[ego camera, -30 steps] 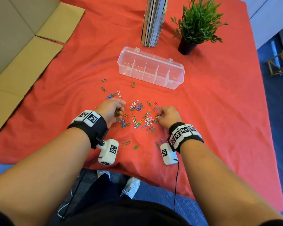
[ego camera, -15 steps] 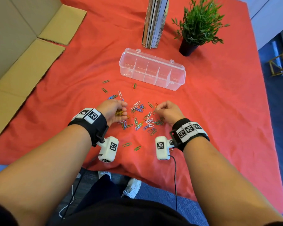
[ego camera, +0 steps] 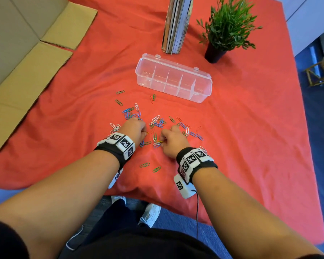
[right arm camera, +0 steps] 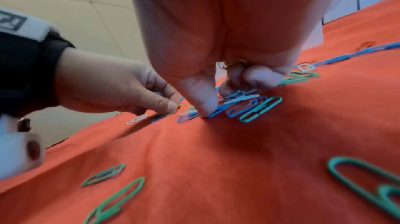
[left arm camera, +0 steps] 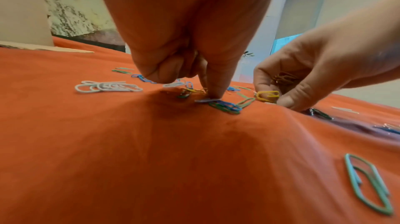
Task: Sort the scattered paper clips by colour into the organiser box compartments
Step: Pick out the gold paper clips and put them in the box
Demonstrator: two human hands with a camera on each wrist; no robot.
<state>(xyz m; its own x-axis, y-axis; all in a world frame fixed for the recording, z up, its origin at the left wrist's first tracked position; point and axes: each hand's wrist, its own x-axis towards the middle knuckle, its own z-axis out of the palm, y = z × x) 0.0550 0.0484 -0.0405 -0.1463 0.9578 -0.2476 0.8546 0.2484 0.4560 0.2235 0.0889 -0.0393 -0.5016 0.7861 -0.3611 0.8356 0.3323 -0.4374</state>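
Yellow paper clips are being gathered near the cloth's front edge, pinched in the curled right hand; the left hand pinches another; the organiser box, lying mid-cloth, seemingly awaits opening.

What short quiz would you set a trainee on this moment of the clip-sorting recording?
1. True or false: some paper clips already lie in the organiser box.
2. Which colour of clips does the right hand have bunched in its grip? A green, B yellow, C blue.
3. Fill the gap: in the head view, the potted plant stands to the ___ of the upright books.

Key: 1 false, no clips show in any compartment. 2 B, the yellow bunch shows in both wrist views. 3 right.
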